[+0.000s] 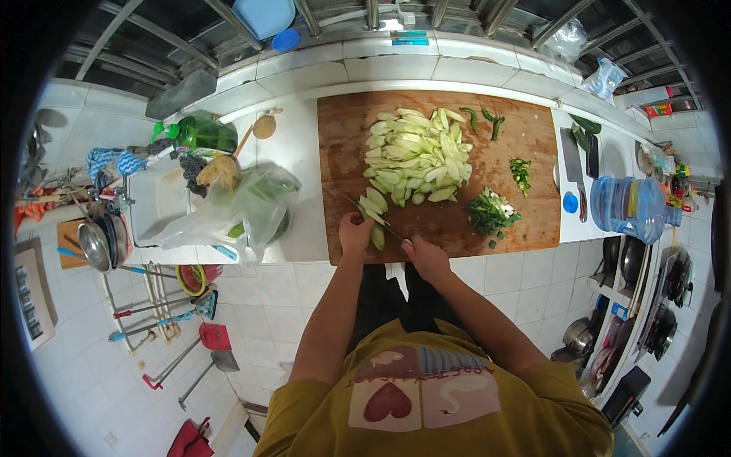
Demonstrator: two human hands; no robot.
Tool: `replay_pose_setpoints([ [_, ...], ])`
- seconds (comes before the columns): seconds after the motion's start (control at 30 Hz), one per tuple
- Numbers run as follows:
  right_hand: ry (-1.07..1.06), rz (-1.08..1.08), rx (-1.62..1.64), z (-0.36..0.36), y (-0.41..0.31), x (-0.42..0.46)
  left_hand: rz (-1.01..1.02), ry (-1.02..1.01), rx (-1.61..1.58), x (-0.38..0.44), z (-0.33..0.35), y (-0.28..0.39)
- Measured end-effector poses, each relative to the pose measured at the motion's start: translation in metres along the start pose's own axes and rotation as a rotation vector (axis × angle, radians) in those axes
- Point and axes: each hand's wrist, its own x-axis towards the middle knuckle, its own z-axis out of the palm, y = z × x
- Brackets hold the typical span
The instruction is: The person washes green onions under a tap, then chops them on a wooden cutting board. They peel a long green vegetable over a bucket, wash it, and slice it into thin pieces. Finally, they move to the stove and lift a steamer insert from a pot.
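My right hand [428,257] grips the handle of a kitchen knife [394,232] at the front edge of a wooden cutting board [531,228]. Its thin blade slants up and left across a pale green vegetable piece [377,236]. My left hand [354,233] has its fingertips bent onto that piece, close beside the blade; they partly hide the contact. Several fresh slices [374,201] lie just beyond the blade. Behind them spreads a large heap of pale green slices [417,154]. Chopped scallions [492,211], cut green chili [519,176] and whole green chilies [494,123] occupy the board's right side.
Left of the board, a clear plastic bag [257,200] holds green vegetables beside a white sink [160,200]. A green detergent bottle [205,135] stands behind. To the right lie a cleaver [571,157], a blue cap [570,202] and a large blue water jug [628,208].
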Motion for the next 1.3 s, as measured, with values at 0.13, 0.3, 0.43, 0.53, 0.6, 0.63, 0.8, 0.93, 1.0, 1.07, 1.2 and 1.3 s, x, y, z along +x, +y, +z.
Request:
replay_pose_setpoints([
  [0.13, -0.056, -0.040, 0.089, -0.007, 0.016, 0.028, -0.004, 0.056, -0.114, -0.010, 0.000, -0.008],
  [0.3, -0.145, 0.128, 0.533, -0.039, 0.041, 0.049, 0.093, 0.123, 0.088, -0.020, 0.016, -0.022],
  [0.43, 0.095, -0.067, 0.310, -0.046, 0.030, 0.029, 0.058, 0.036, 0.117, -0.016, 0.020, 0.007],
  [0.53, 0.054, -0.092, 0.096, -0.039, 0.013, -0.003, 0.044, 0.053, 0.111, -0.003, 0.020, 0.009],
  [0.6, 0.024, -0.059, 0.104, -0.035, 0.007, -0.018, 0.036, 0.084, 0.108, 0.001, 0.020, 0.003],
  [0.63, 0.010, -0.037, 0.110, -0.034, 0.005, -0.024, 0.018, 0.089, 0.082, 0.000, 0.021, 0.004],
  [0.8, 0.018, -0.008, 0.061, -0.028, -0.006, -0.025, -0.015, 0.098, -0.028, 0.004, 0.015, -0.007],
  [0.93, 0.054, -0.044, 0.049, -0.004, 0.004, 0.009, -0.001, 0.071, -0.043, 0.002, 0.012, -0.004],
  [1.0, 0.036, -0.057, 0.116, -0.001, 0.012, 0.024, -0.018, 0.060, -0.085, 0.001, 0.011, 0.000],
  [1.07, 0.009, -0.060, 0.261, -0.002, 0.026, 0.028, -0.047, 0.037, -0.142, -0.004, 0.013, 0.008],
  [1.2, 0.008, -0.070, 0.114, -0.020, 0.003, -0.001, 0.002, 0.049, -0.143, 0.007, 0.009, -0.016],
  [1.3, -0.006, -0.015, 0.013, -0.023, -0.015, -0.010, 0.023, 0.062, -0.106, 0.010, 0.009, -0.018],
])
